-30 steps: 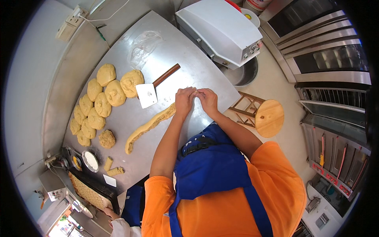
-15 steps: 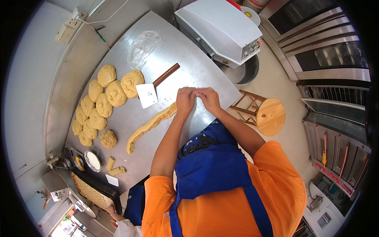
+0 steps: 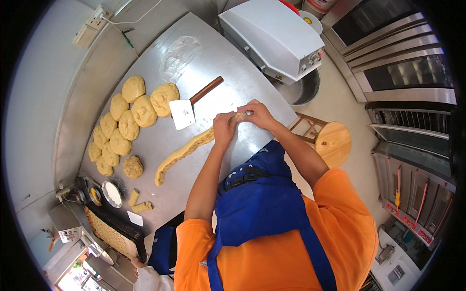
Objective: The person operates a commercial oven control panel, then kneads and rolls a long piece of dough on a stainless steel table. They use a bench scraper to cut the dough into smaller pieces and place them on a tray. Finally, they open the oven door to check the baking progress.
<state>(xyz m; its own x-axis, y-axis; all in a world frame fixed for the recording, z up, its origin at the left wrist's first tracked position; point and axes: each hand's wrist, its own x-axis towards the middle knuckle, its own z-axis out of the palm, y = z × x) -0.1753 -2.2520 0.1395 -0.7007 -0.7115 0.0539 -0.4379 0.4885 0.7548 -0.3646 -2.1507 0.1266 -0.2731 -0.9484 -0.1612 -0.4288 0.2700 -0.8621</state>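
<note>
A long strip of yellow dough [image 3: 182, 153] lies slantwise on the steel table, with a crumbly brownish line along its length. My left hand [image 3: 224, 130] is closed over the strip toward its upper right end, fingers curled round it. Just beyond, my right hand [image 3: 258, 115] pinches the end of the strip, which shows between the two hands. Up and to the left, a scraper with a white blade [image 3: 182, 115] and a brown wooden handle rests flat, touched by neither hand.
Several round dough pieces [image 3: 129, 125] sit at the table's left, beside a crumbly ball [image 3: 132, 167]. Nearer are two short rolls [image 3: 141, 206], a bowl of white powder [image 3: 112, 194] and a tray [image 3: 109, 232] by another person's hand [image 3: 138, 263]. A grey-white machine [image 3: 272, 36] and wooden stool [image 3: 333, 144] stand right.
My right hand has moved slightly up and right, apart from my left. The strip's end now shows between them. My view has shifted a little.
</note>
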